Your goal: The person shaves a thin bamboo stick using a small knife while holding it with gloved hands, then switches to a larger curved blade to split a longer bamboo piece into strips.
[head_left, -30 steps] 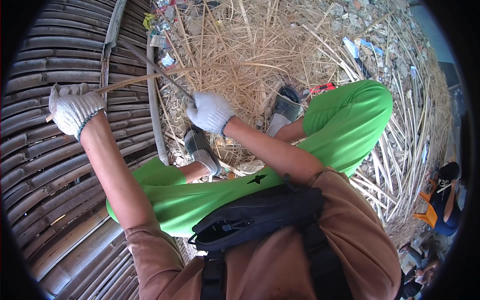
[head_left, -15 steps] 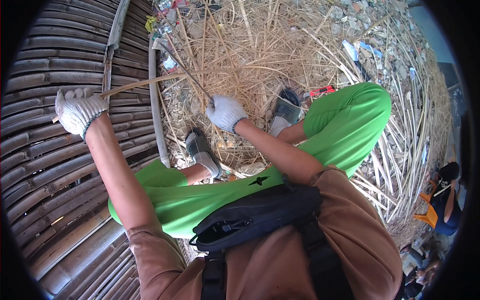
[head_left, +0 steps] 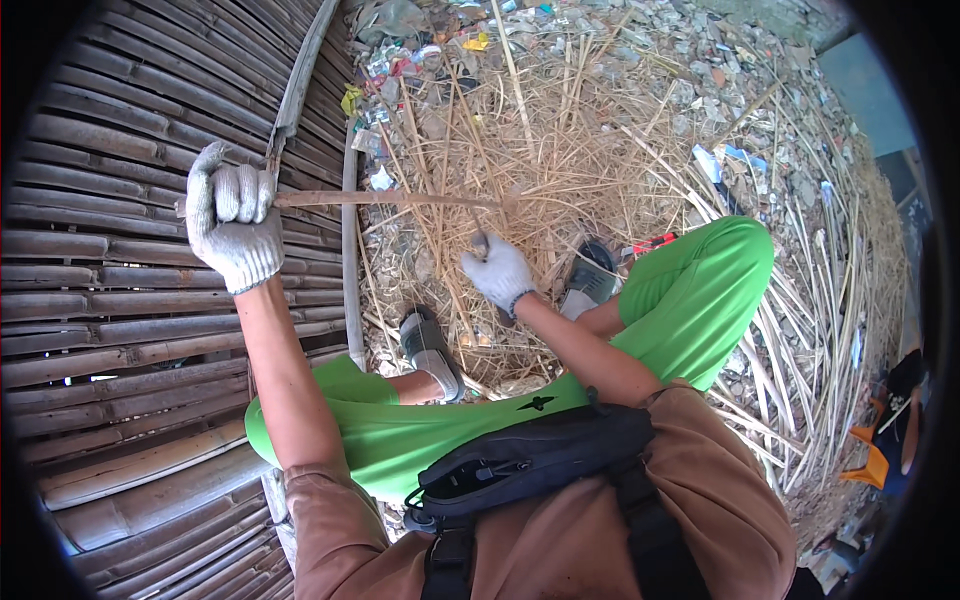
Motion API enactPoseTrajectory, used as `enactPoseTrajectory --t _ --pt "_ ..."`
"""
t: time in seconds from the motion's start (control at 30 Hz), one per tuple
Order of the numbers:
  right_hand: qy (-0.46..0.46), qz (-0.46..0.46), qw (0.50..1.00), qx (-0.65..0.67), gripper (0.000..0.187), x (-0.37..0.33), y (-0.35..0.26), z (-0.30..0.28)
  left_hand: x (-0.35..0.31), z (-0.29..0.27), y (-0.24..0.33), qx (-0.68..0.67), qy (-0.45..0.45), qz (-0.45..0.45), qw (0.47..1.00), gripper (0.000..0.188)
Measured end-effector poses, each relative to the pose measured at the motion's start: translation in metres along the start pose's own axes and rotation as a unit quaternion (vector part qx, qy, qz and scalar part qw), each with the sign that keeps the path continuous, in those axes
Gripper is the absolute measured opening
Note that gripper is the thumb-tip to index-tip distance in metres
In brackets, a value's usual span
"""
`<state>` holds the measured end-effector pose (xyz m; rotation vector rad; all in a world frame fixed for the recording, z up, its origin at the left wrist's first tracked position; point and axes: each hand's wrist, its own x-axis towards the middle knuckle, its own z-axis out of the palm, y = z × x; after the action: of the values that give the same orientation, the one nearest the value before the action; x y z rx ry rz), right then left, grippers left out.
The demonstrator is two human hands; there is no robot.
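Bamboo strip (head_left: 390,199) gripped at one end by gloved left hand (head_left: 232,226); right hand (head_left: 498,272), fisted around a small blade just below strip; shavings litter beneath; trimming apparently midway.

I wore white knitted work gloves, one on my left hand (head_left: 232,225) and one on my right hand (head_left: 500,272), each with a ribbed cuff at the wrist and grey grime on the knit. My brown shirt (head_left: 640,520) had short sleeves that left my forearms bare. A black pouch (head_left: 530,462) with a zip crossed my chest on broad black straps. My bright green trousers (head_left: 690,300) carried a small black mark, and I had grey sandals (head_left: 430,350) on my feet
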<state>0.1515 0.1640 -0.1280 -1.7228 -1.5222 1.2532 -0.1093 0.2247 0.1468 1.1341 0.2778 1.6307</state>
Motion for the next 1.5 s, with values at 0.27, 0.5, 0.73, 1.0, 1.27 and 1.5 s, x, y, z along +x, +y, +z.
enactPoseTrajectory --t 0.27,0.5,0.73,1.0,1.27,1.5 --pt "0.049 -0.24 0.968 -0.045 0.061 -0.027 -0.122 -0.057 -0.002 0.106 0.021 -0.028 -0.314 -0.085 0.945 0.052" --pt "0.138 -0.237 0.944 0.182 0.044 -0.026 -0.146 -0.081 -0.032 0.099 -0.034 0.244 0.031 0.063 0.967 0.04" --pt "-0.003 -0.104 0.796 0.596 0.036 -0.014 -0.137 -0.133 -0.101 0.073 -0.061 0.491 -0.142 -0.542 0.667 0.067" --pt "-0.131 0.026 0.659 0.74 0.038 -0.005 -0.104 -0.083 -0.101 0.02 -0.086 -0.02 0.118 -0.157 0.98 0.063" --pt "-0.242 0.131 0.815 0.51 0.052 -0.048 -0.047 -0.009 -0.058 -0.003 -0.06 -0.068 0.272 -0.014 0.96 0.018" --pt "-0.239 0.286 0.808 0.457 0.034 -0.102 0.04 0.011 -0.066 -0.036 -0.11 0.012 0.241 0.0 0.97 0.021"
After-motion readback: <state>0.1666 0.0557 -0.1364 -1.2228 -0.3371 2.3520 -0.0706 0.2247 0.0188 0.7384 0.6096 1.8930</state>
